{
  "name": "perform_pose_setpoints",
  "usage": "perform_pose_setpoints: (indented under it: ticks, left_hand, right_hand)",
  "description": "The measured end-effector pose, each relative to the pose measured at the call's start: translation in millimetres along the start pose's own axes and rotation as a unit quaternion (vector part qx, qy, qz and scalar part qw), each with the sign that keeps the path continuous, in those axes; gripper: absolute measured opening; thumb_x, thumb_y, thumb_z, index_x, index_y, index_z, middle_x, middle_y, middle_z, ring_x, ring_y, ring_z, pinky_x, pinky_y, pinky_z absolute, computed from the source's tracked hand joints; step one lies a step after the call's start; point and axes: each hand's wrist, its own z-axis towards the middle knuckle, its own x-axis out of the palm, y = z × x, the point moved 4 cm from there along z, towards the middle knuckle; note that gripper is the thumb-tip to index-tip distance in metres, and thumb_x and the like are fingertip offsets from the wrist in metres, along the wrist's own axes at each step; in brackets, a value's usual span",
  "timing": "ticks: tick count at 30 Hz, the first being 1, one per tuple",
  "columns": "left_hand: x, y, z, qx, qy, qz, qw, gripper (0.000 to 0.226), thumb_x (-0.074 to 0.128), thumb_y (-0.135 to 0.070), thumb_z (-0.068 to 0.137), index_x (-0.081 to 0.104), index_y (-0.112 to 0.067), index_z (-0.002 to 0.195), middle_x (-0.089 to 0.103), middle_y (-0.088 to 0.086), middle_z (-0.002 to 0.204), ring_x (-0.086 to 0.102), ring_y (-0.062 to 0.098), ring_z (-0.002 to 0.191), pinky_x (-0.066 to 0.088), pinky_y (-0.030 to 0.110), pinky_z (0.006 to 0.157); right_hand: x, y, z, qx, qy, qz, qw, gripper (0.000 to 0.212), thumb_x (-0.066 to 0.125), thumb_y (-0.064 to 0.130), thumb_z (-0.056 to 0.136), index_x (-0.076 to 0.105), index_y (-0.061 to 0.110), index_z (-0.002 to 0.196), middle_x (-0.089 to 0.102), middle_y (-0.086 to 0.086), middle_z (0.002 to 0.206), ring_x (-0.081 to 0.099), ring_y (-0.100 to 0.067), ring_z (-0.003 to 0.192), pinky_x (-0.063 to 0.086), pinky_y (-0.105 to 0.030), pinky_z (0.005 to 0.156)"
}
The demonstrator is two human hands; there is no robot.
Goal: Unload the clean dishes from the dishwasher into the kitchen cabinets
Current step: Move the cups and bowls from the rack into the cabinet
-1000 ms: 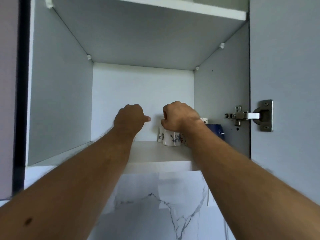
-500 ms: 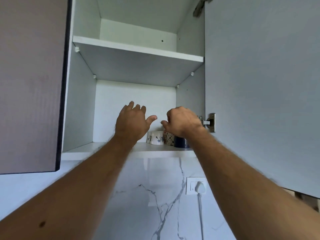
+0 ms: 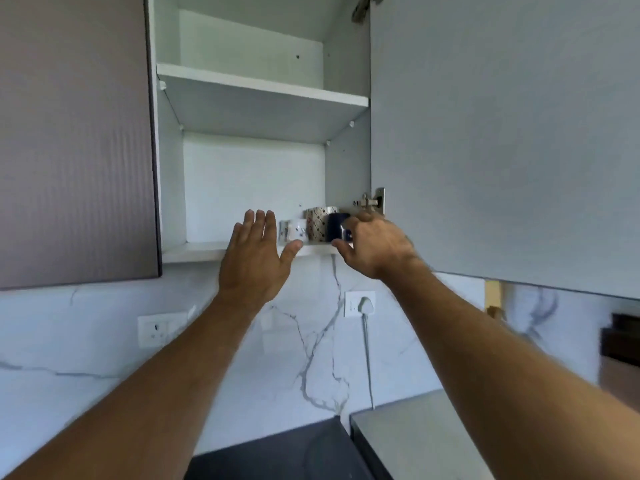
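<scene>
The wall cabinet stands open, and several mugs are grouped at the right end of its lower shelf (image 3: 194, 250): a white floral mug (image 3: 297, 230), a dotted mug (image 3: 318, 223) and a dark blue mug (image 3: 334, 225). My left hand (image 3: 256, 252) is raised in front of the shelf edge with straight, spread fingers and holds nothing. My right hand (image 3: 375, 245) hovers just in front of the blue mug, its fingers loose and apart, and hides part of that mug. Neither hand holds a mug.
The cabinet's grey door (image 3: 502, 133) hangs open on the right, its hinge (image 3: 372, 202) just above my right hand. A closed brown door (image 3: 76, 140) is on the left. The upper shelf (image 3: 259, 86) shows nothing on it. Below are a marble wall, sockets (image 3: 360, 303) and a dark counter (image 3: 277, 452).
Both hands have pulled back out of the cabinet and uncurled from fists into open hands. The view has drawn back and dropped, so the counter and sockets now show.
</scene>
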Motion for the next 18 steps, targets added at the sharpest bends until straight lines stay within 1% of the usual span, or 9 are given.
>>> perform_pose_setpoints:
  ticks: [3, 7, 9, 11, 13, 14, 18]
  left_hand:
    - [-3.8, -8.2, -30.8, -0.009, 0.013, -0.026, 1.000, 0.089, 0.009, -0.067, 0.091, 0.016, -0.005, 0.155, 0.016, 0.013, 0.162, 0.005, 0.026, 0.151, 0.004, 0.039, 0.123]
    - [-5.5, -24.4, -73.1, 0.000, 0.048, -0.029, 0.998, 0.094, 0.004, -0.070, 0.087, 0.013, -0.006, 0.155, 0.011, 0.011, 0.163, 0.001, 0.023, 0.151, 0.001, 0.037, 0.123]
    - [-8.7, -32.3, -88.5, 0.002, 0.058, -0.035, 0.998, 0.094, 0.003, -0.071, 0.087, 0.011, -0.006, 0.156, 0.009, 0.011, 0.163, 0.000, 0.022, 0.151, 0.000, 0.037, 0.123]
    - [-12.0, -43.6, -104.8, 0.005, 0.067, -0.039, 0.997, 0.093, 0.005, -0.070, 0.089, 0.010, -0.006, 0.156, 0.008, 0.011, 0.163, 0.000, 0.022, 0.151, -0.001, 0.036, 0.123]
    - [-11.6, -57.7, -122.5, 0.001, 0.077, -0.052, 0.996, 0.091, 0.007, -0.069, 0.090, 0.010, -0.006, 0.156, 0.009, 0.012, 0.163, 0.000, 0.023, 0.151, 0.000, 0.037, 0.123]
    - [-9.8, -67.7, -133.4, -0.003, 0.088, -0.061, 0.994, 0.090, 0.008, -0.068, 0.091, 0.010, -0.006, 0.155, 0.009, 0.012, 0.163, 0.000, 0.023, 0.151, 0.000, 0.037, 0.123]
    - [4.3, -113.2, -183.2, 0.003, 0.122, -0.073, 0.990, 0.087, 0.009, -0.066, 0.092, 0.012, -0.005, 0.155, 0.012, 0.012, 0.163, 0.002, 0.023, 0.151, 0.001, 0.037, 0.123]
  right_hand:
    - [-8.4, 0.7, -33.8, 0.024, 0.016, 0.034, 0.999, 0.056, 0.043, 0.048, 0.100, 0.046, 0.009, 0.140, 0.050, -0.014, 0.142, 0.041, -0.031, 0.136, 0.035, -0.040, 0.110]
    - [-20.6, -7.3, -80.8, 0.037, 0.040, 0.031, 0.998, 0.062, 0.038, 0.050, 0.102, 0.038, 0.008, 0.147, 0.039, -0.014, 0.153, 0.029, -0.028, 0.145, 0.026, -0.038, 0.117]
    - [-23.7, -14.1, -102.3, 0.045, 0.053, 0.027, 0.997, 0.064, 0.035, 0.051, 0.103, 0.034, 0.007, 0.149, 0.037, -0.013, 0.155, 0.026, -0.027, 0.147, 0.024, -0.037, 0.118]
    - [-26.7, -21.5, -125.5, 0.051, 0.055, 0.026, 0.997, 0.061, 0.036, 0.049, 0.103, 0.038, 0.008, 0.147, 0.042, -0.012, 0.150, 0.033, -0.027, 0.143, 0.031, -0.037, 0.113]
    - [-28.4, -29.0, -149.5, 0.055, 0.054, 0.027, 0.997, 0.056, 0.037, 0.048, 0.103, 0.043, 0.009, 0.142, 0.047, -0.010, 0.144, 0.043, -0.027, 0.134, 0.040, -0.037, 0.103]
    - [-27.9, -34.9, -163.8, 0.058, 0.059, 0.028, 0.996, 0.055, 0.037, 0.048, 0.103, 0.045, 0.009, 0.141, 0.048, -0.009, 0.143, 0.045, -0.027, 0.132, 0.042, -0.038, 0.101]
    - [-25.3, -63.8, -227.4, 0.040, 0.095, 0.019, 0.994, 0.053, 0.038, 0.045, 0.103, 0.049, 0.007, 0.138, 0.052, -0.011, 0.140, 0.044, -0.027, 0.134, 0.042, -0.039, 0.103]
